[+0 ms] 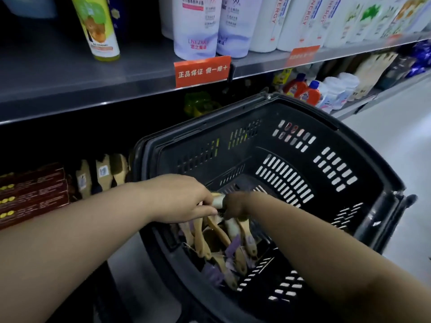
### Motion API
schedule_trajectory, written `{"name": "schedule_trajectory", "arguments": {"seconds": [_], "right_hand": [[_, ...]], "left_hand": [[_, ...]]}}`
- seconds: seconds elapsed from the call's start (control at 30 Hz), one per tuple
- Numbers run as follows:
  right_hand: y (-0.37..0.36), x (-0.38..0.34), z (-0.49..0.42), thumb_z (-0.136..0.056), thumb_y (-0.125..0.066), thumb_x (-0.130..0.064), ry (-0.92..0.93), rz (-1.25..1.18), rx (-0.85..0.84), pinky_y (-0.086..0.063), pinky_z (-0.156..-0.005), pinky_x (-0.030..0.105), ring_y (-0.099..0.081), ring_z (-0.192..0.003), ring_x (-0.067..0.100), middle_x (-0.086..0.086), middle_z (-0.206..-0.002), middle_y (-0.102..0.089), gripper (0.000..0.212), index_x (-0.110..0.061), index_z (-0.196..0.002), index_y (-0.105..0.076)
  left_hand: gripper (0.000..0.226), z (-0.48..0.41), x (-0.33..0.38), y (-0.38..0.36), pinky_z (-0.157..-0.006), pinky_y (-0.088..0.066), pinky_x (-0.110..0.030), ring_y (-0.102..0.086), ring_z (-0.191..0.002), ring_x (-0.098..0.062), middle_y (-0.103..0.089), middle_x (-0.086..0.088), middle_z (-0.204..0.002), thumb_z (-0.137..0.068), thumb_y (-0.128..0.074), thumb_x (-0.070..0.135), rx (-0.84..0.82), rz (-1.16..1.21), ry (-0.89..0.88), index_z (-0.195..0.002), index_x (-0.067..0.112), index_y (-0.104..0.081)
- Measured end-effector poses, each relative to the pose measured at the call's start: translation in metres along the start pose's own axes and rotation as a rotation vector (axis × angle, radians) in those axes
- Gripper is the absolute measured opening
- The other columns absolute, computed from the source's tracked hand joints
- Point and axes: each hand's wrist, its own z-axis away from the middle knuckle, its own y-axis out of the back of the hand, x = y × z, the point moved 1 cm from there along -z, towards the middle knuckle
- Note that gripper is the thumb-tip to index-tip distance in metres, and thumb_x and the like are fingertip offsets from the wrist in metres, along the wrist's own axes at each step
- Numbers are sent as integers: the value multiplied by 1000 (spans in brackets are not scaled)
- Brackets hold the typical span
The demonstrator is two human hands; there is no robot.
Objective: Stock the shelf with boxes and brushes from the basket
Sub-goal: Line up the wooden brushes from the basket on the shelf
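Both my forearms reach down into the black basket [331,173], which stands on the floor in front of the shelves. My left hand [182,199] has its fingers curled in, with thumb and fingertips pinching the pale end of one brush [218,199] held above the heap. My right hand [235,205] meets it from the other side. Its fingers are bent down and seem to be closed round the tops of the wooden brushes [224,243], though it lies in shadow and I cannot tell exactly which ones it has. These brushes lie jumbled with purple tags in the near corner of the basket.

Beyond my left arm, dark red boxes [32,194] are stacked on the low shelf. Just beside them stand shelved brushes [102,173] in a row. Above is the grey upper shelf [93,73], with an orange label [201,71] on its edge. It carries white pouches [196,26] and a yellow-green bottle [100,26].
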Motion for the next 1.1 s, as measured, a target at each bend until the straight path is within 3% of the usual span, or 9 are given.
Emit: {"name": "schedule_trajectory", "arguments": {"seconds": [0.1, 0.23, 0.37, 0.43, 0.53, 0.67, 0.8, 0.93, 1.1], "right_hand": [[-40, -13, -40, -90, -59, -28, 13, -17, -43, -40, -97, 33, -49, -122, 29, 11, -134, -53, 46, -12, -132, -50], [-87, -26, -74, -91, -55, -33, -14, 146, -180, -31, -110, 46, -37, -132, 33, 16, -144, -40, 59, -9, -143, -36], [-68, -19, -65, -92, -56, -28, -5, 113, -200, -35, -101, 37, -45, -124, 29, 12, -135, -49, 47, -12, -134, -46], [-48, -9, -51, -90, -59, -20, -86, -10, -346, -46, -89, 34, -51, -116, 29, 14, -126, -54, 43, -7, -131, -49], [-21, 2, -13, -89, -51, 1, -137, -249, -503, -56, -54, 24, -66, -71, 19, 12, -75, -66, 9, 2, -95, -57], [16, 8, 52, -90, -46, -2, 16, -523, -324, -52, -48, 21, -67, -54, 13, 2, -57, -66, 12, -6, -85, -56], [31, -4, 106, -96, -46, -8, 255, -925, -159, -52, -55, 20, -64, -60, 10, 3, -77, -66, 10, -10, -99, -56], [30, -25, 141, -92, -44, 7, 517, -1130, -287, -54, -74, 22, -64, -85, 13, 7, -99, -63, 33, -5, -123, -47], [25, -44, 150, -93, -45, 4, 734, -1122, -336, -54, -82, 23, -65, -91, 15, 5, -102, -65, 30, -9, -119, -51]], "left_hand": [[26, 2, -15, -5, -77, -50, -35, -56, -87, -11, -61, 13, -96, -95, -40, 49, -33, -3, 25, -110, 36, -58], [24, 7, -27, -11, -79, -52, -37, -57, -93, -11, -61, 14, -105, -95, -42, 46, -13, 36, 14, -113, 37, -56], [24, 11, -31, -12, -78, -52, -35, -56, -92, -7, -60, 17, -105, -94, -43, 45, 31, 51, 14, -115, 39, -55], [25, 11, -30, -12, -77, -52, -34, -55, -91, -7, -59, 17, -104, -94, -43, 45, 43, 54, 19, -117, 40, -52], [27, 11, -25, -10, -76, -51, -36, -56, -90, -11, -60, 15, -103, -95, -40, 47, 41, 38, 54, -118, 38, -50], [28, 13, -11, -8, -77, -50, -36, -57, -86, -13, -63, 9, -96, -99, -35, 41, 78, 53, 146, -101, 28, -60], [45, 16, 18, 0, -60, -40, -30, -56, -75, -23, -59, -8, -81, -102, -26, 38, 181, 296, 342, -94, 12, -62], [55, 37, 37, -18, -79, -47, -27, -61, -95, -19, -66, -7, -106, -97, -28, 53, 319, 864, 574, -112, 11, -62], [29, 50, 43, -17, -57, -55, -23, -71, -73, -16, -75, -9, -91, -95, -48, 36, 374, 1748, 439, -107, 16, -66]]}}
